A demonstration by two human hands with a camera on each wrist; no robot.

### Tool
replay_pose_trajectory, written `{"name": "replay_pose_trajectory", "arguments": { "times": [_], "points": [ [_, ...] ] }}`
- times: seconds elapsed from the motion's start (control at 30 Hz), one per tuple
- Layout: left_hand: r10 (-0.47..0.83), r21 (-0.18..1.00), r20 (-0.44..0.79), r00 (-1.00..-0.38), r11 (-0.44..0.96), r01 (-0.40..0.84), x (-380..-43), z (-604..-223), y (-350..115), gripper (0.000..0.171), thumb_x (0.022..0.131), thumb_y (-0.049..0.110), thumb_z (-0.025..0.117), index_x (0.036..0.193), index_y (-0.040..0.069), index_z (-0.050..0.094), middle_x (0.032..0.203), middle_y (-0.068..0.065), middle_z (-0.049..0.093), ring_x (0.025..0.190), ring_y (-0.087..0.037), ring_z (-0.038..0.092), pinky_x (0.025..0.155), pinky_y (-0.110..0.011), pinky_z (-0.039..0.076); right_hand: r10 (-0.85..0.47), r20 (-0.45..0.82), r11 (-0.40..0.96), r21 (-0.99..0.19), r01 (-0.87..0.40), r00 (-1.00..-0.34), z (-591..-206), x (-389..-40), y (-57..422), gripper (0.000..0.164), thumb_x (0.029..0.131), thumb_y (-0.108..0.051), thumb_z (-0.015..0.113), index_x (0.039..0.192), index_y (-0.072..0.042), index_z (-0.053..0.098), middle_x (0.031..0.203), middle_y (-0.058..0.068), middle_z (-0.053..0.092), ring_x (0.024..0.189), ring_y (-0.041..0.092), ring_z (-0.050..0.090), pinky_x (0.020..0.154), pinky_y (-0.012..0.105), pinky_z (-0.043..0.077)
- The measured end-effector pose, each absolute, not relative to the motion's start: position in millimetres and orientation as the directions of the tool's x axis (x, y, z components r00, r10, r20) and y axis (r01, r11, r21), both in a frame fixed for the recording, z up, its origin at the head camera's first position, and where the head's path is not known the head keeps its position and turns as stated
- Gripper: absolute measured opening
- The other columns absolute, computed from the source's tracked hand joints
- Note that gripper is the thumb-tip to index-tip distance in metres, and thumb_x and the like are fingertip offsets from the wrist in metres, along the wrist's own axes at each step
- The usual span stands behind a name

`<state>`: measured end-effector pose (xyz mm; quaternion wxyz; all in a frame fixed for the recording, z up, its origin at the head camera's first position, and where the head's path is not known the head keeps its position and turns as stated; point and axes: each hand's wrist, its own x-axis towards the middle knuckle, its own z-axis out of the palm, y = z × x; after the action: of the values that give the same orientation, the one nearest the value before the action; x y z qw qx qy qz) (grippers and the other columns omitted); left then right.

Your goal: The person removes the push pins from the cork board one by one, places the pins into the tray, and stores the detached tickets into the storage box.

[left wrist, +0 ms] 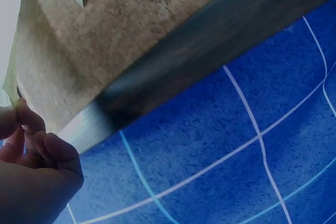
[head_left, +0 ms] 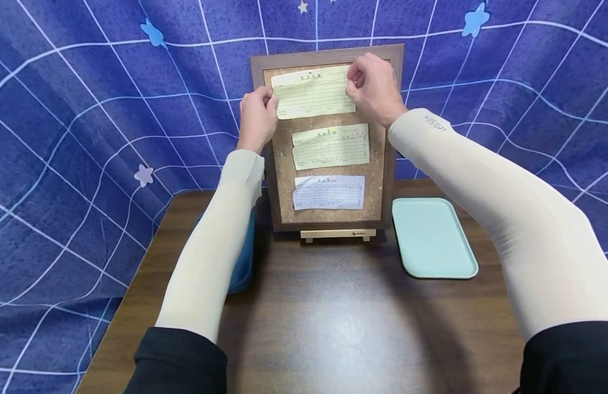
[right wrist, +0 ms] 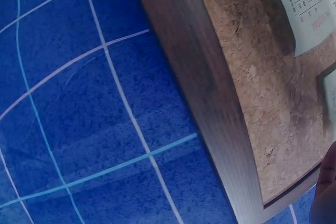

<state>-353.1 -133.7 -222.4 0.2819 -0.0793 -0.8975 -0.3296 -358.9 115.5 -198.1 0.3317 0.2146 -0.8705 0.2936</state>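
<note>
A framed cork board (head_left: 381, 186) leans upright at the back of the table. Along its top lies a pale yellow printed form slip (head_left: 311, 94). My left hand (head_left: 258, 119) pinches this slip at its left edge; in the left wrist view the thumb and fingertips meet on the paper. At the opposite edge, near the upper right corner, my right hand (head_left: 376, 90) pinches the same slip with curled fingers. Whether a pin is between those fingers is hidden. Below are a greenish form slip (head_left: 330, 146) and a bluish-white one (head_left: 329, 192), both on the cork.
A small wooden stand (head_left: 338, 234) supports the board's lower edge. To the right lies a mint green tray (head_left: 434, 238). Partly behind my left forearm is a blue container (head_left: 243, 268). A blue curtain with white lines (head_left: 195, 115) hangs close behind the board.
</note>
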Motion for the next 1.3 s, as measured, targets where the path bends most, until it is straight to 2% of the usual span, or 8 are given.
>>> {"name": "replay_pose_trajectory", "arguments": {
  "times": [0.3, 0.57, 0.8, 1.0, 1.3],
  "points": [
    [-0.093, 0.599, 0.541, -0.836, 0.740, 0.306, -352.1, -226.4, -148.1, 0.020, 0.095, 0.018, 0.052, 0.100, 0.004, 0.067, 0.081, -0.005, 0.061, 0.088, -0.020, 0.051, 0.088, -0.028, 0.035, -0.186, 0.720, 0.738, -0.346, -0.579, -0.669, -200.5, -357.1, 125.4, 0.009, 0.082, -0.004, 0.055, 0.086, 0.000, 0.062, 0.086, 0.009, 0.060, 0.077, 0.015, 0.054, 0.071, 0.021, 0.039],
    [-0.121, 0.615, 0.537, -0.835, 0.733, 0.289, -350.7, -230.7, -157.6, 0.022, 0.095, 0.016, 0.051, 0.101, 0.003, 0.067, 0.081, -0.005, 0.059, 0.082, -0.019, 0.052, 0.081, -0.027, 0.039, -0.182, 0.728, 0.756, -0.326, -0.568, -0.661, -207.2, -356.6, 143.6, 0.009, 0.082, -0.003, 0.056, 0.085, 0.002, 0.062, 0.084, 0.011, 0.060, 0.075, 0.017, 0.055, 0.069, 0.023, 0.040],
    [-0.140, 0.629, 0.530, -0.836, 0.727, 0.276, -344.6, -227.8, -162.5, 0.023, 0.095, 0.016, 0.051, 0.103, 0.002, 0.067, 0.082, -0.005, 0.059, 0.080, -0.016, 0.051, 0.077, -0.026, 0.040, -0.143, 0.707, 0.787, -0.343, -0.512, -0.693, -208.1, -351.1, 171.4, 0.012, 0.083, -0.006, 0.056, 0.088, 0.001, 0.064, 0.085, 0.009, 0.059, 0.074, 0.015, 0.053, 0.070, 0.021, 0.037],
    [-0.147, 0.637, 0.540, -0.829, 0.715, 0.288, -340.3, -223.2, -165.8, 0.023, 0.095, 0.016, 0.051, 0.103, 0.001, 0.067, 0.082, -0.005, 0.058, 0.077, -0.015, 0.050, 0.074, -0.025, 0.039, -0.116, 0.705, 0.808, -0.343, -0.479, -0.700, -211.0, -348.8, 190.2, 0.012, 0.084, -0.008, 0.057, 0.087, 0.001, 0.064, 0.084, 0.010, 0.059, 0.073, 0.016, 0.052, 0.072, 0.027, 0.038],
    [-0.157, 0.606, 0.562, -0.812, 0.746, 0.275, -332.2, -221.3, -183.4, 0.024, 0.094, 0.017, 0.051, 0.101, 0.002, 0.068, 0.081, -0.005, 0.059, 0.078, -0.017, 0.050, 0.076, -0.027, 0.039, -0.057, 0.691, 0.831, -0.367, -0.418, -0.721, -220.9, -345.1, 217.6, 0.013, 0.084, -0.010, 0.059, 0.088, 0.001, 0.066, 0.085, 0.011, 0.060, 0.072, 0.012, 0.050, 0.068, 0.018, 0.034]
  ]
}}
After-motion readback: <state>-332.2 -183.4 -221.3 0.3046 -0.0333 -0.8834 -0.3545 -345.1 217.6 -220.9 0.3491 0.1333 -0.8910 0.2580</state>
